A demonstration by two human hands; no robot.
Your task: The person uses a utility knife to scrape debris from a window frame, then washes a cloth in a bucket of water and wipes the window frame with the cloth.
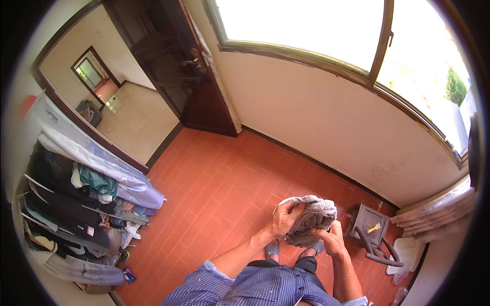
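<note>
Shirt (pixel 255 285) below; cloth (pixel 314 218) held over floor (pixel 214 176).
Left hand (pixel 286 219) pinches its left edge; right hand (pixel 333 238), its lower right.

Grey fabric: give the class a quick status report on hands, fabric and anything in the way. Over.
Left hand and right hand grip opposite sides. Grey fabric bunched, held above the floor. Nothing seen blocking either hand.

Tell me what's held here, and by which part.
A bunched grey cloth: the left hand grips its left edge, the right hand its lower right edge.
</note>
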